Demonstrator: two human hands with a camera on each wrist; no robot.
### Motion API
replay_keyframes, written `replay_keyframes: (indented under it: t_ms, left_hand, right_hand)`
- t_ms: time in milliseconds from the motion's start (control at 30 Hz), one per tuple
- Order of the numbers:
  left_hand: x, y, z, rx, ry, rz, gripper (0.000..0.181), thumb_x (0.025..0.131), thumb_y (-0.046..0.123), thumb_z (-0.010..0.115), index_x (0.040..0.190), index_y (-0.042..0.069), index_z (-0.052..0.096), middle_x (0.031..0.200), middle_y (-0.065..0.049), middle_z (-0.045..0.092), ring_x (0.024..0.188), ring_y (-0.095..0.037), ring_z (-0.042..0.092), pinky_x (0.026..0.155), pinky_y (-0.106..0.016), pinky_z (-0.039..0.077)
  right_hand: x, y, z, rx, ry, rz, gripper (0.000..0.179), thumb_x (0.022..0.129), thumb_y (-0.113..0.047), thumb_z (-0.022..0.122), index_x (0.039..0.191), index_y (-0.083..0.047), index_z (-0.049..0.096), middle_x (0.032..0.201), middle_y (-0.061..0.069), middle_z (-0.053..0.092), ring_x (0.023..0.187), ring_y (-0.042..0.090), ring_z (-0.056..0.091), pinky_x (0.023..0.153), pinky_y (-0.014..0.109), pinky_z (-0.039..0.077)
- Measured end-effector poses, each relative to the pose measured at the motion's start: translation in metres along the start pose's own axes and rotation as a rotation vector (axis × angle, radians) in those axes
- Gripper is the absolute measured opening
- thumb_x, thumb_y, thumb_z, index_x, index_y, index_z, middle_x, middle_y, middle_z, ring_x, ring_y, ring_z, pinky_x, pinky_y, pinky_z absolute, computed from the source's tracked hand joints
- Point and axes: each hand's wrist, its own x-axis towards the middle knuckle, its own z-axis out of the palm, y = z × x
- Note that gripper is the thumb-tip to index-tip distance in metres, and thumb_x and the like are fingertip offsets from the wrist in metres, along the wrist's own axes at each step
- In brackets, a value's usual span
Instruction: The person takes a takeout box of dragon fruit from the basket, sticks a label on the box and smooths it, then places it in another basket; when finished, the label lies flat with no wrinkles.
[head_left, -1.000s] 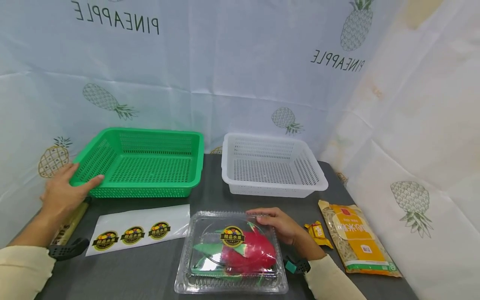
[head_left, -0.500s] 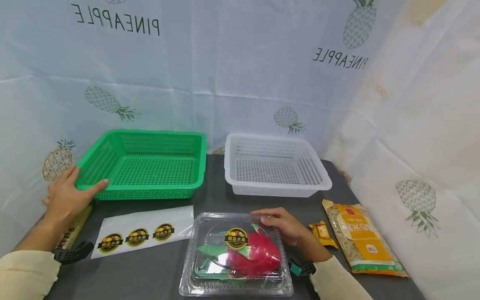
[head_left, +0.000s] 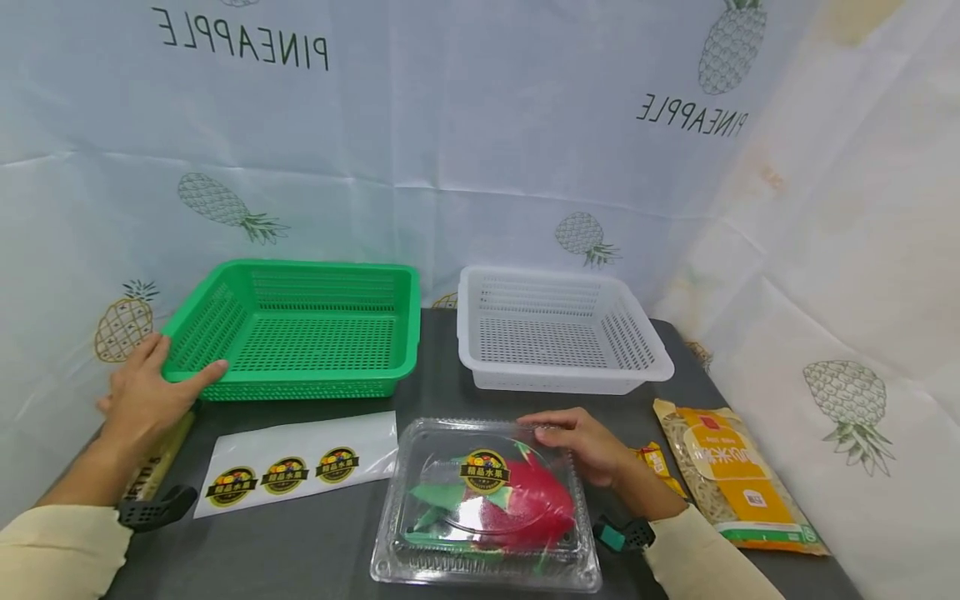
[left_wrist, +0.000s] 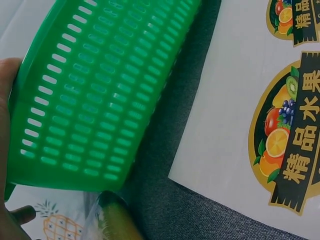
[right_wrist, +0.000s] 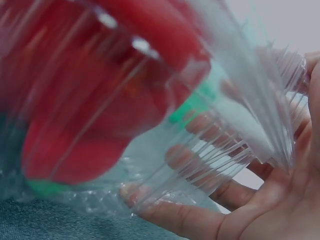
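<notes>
My left hand (head_left: 146, 383) grips the near left corner of the green basket (head_left: 300, 387), its thumb along the front rim and its fingers at the left side. The left wrist view shows the slotted wall of the green basket (left_wrist: 95, 115) beside the hand. My right hand (head_left: 581, 442) holds the far right edge of a lidded clear plastic box (head_left: 393, 554). Through the ribbed plastic, the fingers of the right hand (right_wrist: 240, 195) show behind the edge. Inside the box lies a red and green dragon fruit (head_left: 525, 504). A round black and gold label (head_left: 484, 472) is on the lid.
A white sheet (head_left: 300, 442) with several fruit labels lies before the green basket. A white basket (head_left: 566, 379) stands at the back right. At right lie a yellow packet (head_left: 660, 462) and an orange and clear food bag (head_left: 742, 475). A long wrapped item (head_left: 165, 454) lies under the left forearm.
The head view has shifted, so everything sits slightly farther right. The right forearm now covers more of the yellow packet. Both hands keep their hold on the basket and the box.
</notes>
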Motion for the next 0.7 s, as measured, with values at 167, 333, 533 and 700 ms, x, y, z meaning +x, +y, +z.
replay_keyframes:
  t_ms: [167,333,533,700]
  left_hand:
    - [0.000,0.001,0.000,0.004,0.002,0.000,0.097,0.093,0.054,0.054,0.152,-0.004,0.002,0.157,-0.023,-0.007,0.131,-0.063,-0.005,0.082,-0.084,-0.001]
    - [0.001,0.000,0.001,0.016,-0.001,-0.003,0.097,0.093,0.054,0.053,0.152,-0.004,0.002,0.157,-0.023,-0.007,0.131,-0.063,-0.004,0.082,-0.083,0.002]
    - [0.001,-0.001,0.001,0.022,-0.007,-0.015,0.098,0.093,0.056,0.053,0.152,-0.003,0.002,0.157,-0.021,-0.009,0.130,-0.064,-0.003,0.082,-0.083,0.003]
    - [0.002,-0.001,0.001,0.024,-0.007,-0.020,0.098,0.092,0.057,0.052,0.152,-0.002,0.002,0.157,-0.021,-0.009,0.130,-0.064,-0.002,0.082,-0.083,0.004]
  right_hand:
    - [-0.002,-0.011,-0.001,0.009,0.004,0.004,0.032,0.099,-0.004,0.049,0.127,-0.008,0.065,0.118,0.012,0.064,0.105,0.030,0.062,0.080,0.053,0.050]
    - [-0.002,-0.021,-0.001,0.018,0.000,-0.012,0.032,0.099,-0.005,0.049,0.128,-0.007,0.064,0.118,0.013,0.063,0.104,0.031,0.062,0.079,0.055,0.050]
    - [-0.001,-0.032,0.002,0.013,0.015,-0.002,0.030,0.099,-0.007,0.051,0.125,-0.010,0.067,0.119,0.010,0.063,0.107,0.028,0.061,0.081,0.054,0.050]
    - [0.001,-0.045,0.004,0.020,-0.019,-0.038,0.032,0.100,-0.006,0.049,0.127,-0.009,0.065,0.126,0.011,0.059,0.113,0.031,0.058,0.082,0.057,0.048]
